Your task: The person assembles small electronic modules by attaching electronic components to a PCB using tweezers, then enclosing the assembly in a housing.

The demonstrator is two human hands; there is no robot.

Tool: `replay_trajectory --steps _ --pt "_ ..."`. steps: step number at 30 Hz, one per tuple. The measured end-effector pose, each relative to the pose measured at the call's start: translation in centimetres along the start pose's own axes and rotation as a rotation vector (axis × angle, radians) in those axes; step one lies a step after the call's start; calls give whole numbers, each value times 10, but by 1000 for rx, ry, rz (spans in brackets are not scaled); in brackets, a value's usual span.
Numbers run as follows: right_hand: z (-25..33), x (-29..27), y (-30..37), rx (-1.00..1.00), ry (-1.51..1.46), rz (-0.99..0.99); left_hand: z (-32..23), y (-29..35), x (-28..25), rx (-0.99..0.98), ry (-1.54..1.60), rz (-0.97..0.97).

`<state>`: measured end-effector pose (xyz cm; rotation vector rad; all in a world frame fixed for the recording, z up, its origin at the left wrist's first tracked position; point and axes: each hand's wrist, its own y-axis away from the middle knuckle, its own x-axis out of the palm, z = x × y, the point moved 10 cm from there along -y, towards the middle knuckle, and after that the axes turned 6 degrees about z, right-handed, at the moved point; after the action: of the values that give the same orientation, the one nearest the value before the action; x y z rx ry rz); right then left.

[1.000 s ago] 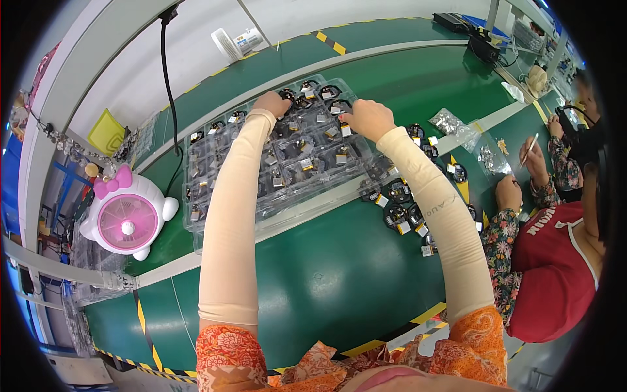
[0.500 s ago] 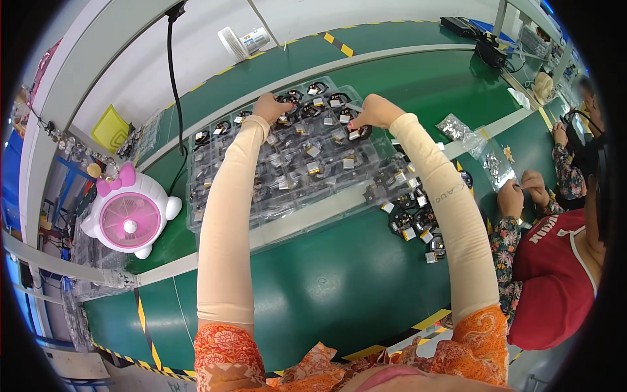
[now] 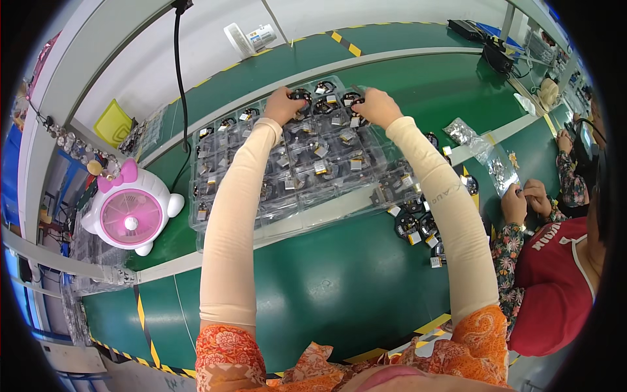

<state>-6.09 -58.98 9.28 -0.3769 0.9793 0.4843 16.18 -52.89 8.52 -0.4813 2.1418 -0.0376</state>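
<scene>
Closest to us, on the near side of the tray, we see our orange patterned clothing and two cream sleeves, the left one passing over the tray's left part and the right one slanting past its right end. Under them a green table runs along before the tray.

Just off the tray's near right corner lie loose modules, black and round with small pale blocks, partly hidden by our right sleeve. Well right of the tray sits a co-worker in red. Left of the tray, near it, stands a pink and white fan.

Then comes the clear plastic tray itself, its compartments holding many more such modules. At its far side our left hand is partly curled, thumb and fingertips against a dark module; we cannot tell whether it is gripped. Our right hand, at the tray's far right corner, has thumb and finger drawn together on a black module.

Right of the tray, well apart, lies a clear bag of small silvery parts. Farthest off, beyond the tray, is a small white fan.
</scene>
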Motion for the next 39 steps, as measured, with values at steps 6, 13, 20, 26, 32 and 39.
replay_trajectory --steps 6,13,20,26,32,39 --pt "18 2 6 -54 274 -99 -15 18 5 -30 77 -17" --pt "20 3 8 -45 213 -93 -17 4 20 -15 590 -25" --pt "11 6 1 -12 75 -8 -34 -4 51 -172 96 298" --pt "-15 10 -12 58 -74 54 -34 -5 63 -179 176 346" --pt "4 13 -3 52 24 118 -43 6 59 -142 114 337" --pt "-11 -4 -40 41 -227 16 -33 6 66 -175 179 355"
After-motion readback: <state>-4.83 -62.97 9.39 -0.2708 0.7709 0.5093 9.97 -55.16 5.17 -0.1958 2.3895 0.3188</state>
